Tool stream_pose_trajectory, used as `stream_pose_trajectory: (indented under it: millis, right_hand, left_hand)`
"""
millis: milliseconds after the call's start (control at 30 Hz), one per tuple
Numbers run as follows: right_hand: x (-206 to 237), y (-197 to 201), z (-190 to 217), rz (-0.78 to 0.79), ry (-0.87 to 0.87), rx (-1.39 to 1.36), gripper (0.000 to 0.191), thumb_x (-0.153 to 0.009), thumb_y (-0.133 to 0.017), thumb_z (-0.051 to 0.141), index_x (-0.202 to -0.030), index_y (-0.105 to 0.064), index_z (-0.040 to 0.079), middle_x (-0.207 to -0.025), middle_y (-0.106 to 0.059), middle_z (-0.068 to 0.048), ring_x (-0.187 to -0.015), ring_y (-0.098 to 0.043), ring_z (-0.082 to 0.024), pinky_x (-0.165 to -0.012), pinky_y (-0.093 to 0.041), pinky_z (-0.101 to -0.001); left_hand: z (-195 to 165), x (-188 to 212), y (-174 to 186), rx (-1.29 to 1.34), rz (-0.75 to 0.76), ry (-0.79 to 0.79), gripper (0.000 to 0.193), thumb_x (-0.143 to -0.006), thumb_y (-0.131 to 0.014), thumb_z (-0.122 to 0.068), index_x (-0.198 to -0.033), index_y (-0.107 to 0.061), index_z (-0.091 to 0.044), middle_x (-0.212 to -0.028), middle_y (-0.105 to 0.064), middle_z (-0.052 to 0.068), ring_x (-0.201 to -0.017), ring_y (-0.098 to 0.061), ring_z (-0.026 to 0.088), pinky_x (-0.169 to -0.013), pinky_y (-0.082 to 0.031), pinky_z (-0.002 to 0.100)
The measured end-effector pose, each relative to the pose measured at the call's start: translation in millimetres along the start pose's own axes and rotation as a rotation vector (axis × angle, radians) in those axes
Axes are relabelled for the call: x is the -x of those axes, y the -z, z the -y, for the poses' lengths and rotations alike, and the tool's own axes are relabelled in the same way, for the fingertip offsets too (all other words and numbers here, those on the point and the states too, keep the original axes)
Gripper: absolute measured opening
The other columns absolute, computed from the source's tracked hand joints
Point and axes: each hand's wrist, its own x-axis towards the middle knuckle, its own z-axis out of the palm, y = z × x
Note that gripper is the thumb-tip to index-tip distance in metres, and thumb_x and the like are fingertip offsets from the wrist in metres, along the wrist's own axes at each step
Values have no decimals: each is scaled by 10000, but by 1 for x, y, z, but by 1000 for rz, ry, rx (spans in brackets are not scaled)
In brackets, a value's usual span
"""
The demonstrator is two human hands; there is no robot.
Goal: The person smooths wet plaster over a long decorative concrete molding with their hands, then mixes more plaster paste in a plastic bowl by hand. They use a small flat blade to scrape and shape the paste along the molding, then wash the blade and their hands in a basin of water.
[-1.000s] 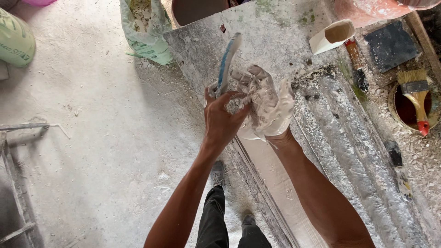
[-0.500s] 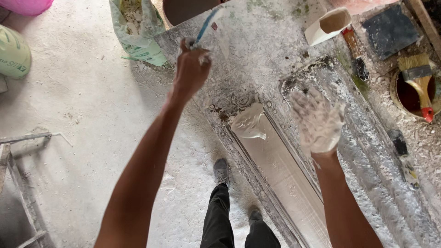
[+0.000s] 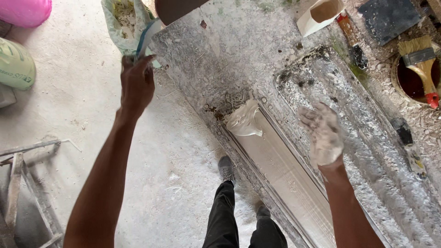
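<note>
Bare bench (image 3: 220,59) between hands, wet plaster lump (image 3: 244,120) beside right hand (image 3: 323,134)

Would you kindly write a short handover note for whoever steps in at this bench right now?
Left hand: raised over the bench's left edge, gripping a blue-handled tool near the open sack.
Right hand: open, empty, coated in white plaster, hovering over the bench.
Long mould: wet plaster lump sits at its far end; the rest of the channel looks smooth and thinly coated.
Left: the lump is not yet spread.
Brush rests in the pot of dark liquid.
</note>
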Motion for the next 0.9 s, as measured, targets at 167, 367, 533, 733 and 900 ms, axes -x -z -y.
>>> stream_pose_trajectory:
  millis: [167, 367, 533, 733, 900]
  right_hand:
    - [-34, -59, -16, 83, -197, 75, 607, -929, -652, 173, -1465, -475, -49, -1364, -603, -248, -1269, -635, -321, -1101, -569, -437]
    - [-83, -117, -73, -368, -435, -288, 658, -1048, -244, 509, -1355, -522, -2, -1143, -670, -223, -992, -671, -280, -925, -624, -361]
    - [-70, -137, -97, -521, -507, -156, 326, -1022, -470, 264, -1272, -500, 57, -1080, -659, -88, -972, -675, -172, -827, -610, -293]
    - [-53, -155, -107, -433, -434, 138, 210, -1048, -651, 162, -1178, -584, 11, -970, -596, -38, -853, -592, -118, -718, -515, -280]
    - [-42, -161, -92, -301, -316, 48, 259, -1024, -647, 142, -1225, -625, -21, -1049, -663, -38, -911, -656, -123, -785, -572, -267]
  left_hand:
    - [-66, 58, -3, 801, 181, 244, 732, -1012, -508, -87, -1626, -121, -180, -1112, -616, 277, -787, -593, 247, -567, -543, 325]
    - [-165, 115, -72, 658, 67, 292, 267, -1100, -386, -132, -1335, -434, -16, -1238, -624, 192, -697, -689, 170, -509, -553, 270]
    - [-194, 125, -99, 474, -94, 64, 248, -1028, -533, -33, -1274, -558, -13, -1015, -654, 188, -809, -634, 238, -592, -536, 330]
    - [-195, 113, -88, 839, 2, 365, 249, -1031, -473, -99, -1247, -583, -40, -973, -656, 101, -859, -628, 184, -684, -522, 358]
    - [-186, 98, -73, 1248, 101, 367, 177, -1108, -508, -164, -1225, -464, -40, -997, -661, 91, -876, -624, 146, -717, -539, 310]
